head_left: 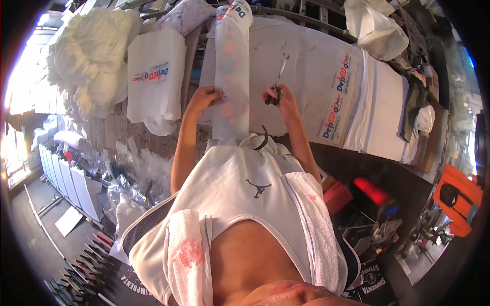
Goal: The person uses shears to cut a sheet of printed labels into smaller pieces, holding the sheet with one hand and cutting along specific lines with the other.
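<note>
A long strip of translucent film [232, 76] with red and blue print runs from the far edge of the table toward my body, its far end curling over into a roll. At its left edge, my left hand [206, 97] is closed on the film, fingertips bent over the border. To the right of the strip, my right hand [280, 97] grips a pair of scissors [283, 69] by the dark handles, blades pointing away from me. The scissors are apart from the film. Beneath them lies a broad white sheet [306, 61] covering the table.
A stack of printed white bags [155, 76] lies left of the strip, beside a large heap of white cloth [89, 56]. Another printed strip [337, 97] rests on the right of the table. Crumpled clear plastic [148, 168] is piled at lower left.
</note>
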The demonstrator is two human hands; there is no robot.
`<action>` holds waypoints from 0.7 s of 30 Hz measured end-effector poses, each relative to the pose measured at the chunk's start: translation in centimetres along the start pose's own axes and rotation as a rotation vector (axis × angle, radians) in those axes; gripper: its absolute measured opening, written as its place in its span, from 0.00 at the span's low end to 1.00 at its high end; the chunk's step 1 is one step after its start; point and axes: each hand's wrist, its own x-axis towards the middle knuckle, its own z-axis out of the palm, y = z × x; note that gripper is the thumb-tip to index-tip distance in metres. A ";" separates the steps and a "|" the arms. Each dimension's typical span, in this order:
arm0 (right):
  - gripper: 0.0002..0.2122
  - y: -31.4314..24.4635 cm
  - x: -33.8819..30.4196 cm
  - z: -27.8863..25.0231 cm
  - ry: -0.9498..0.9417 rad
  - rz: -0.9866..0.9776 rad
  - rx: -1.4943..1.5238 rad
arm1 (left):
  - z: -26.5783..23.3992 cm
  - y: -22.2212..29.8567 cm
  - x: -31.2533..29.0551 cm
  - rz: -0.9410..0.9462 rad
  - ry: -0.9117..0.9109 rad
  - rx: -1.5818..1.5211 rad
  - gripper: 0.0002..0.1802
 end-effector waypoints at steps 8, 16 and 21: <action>0.17 0.8 -0.4 -0.5 -0.021 -0.001 0.035 | 2.1 -1.0 0.4 -0.057 0.097 0.062 0.15; 0.23 1.0 -1.6 4.0 -0.219 -0.007 -0.180 | 5.5 -2.0 0.5 0.033 0.077 -0.201 0.18; 0.22 1.9 -1.4 3.9 -0.270 -0.011 -0.203 | 6.2 -1.5 0.3 0.022 0.145 -0.046 0.17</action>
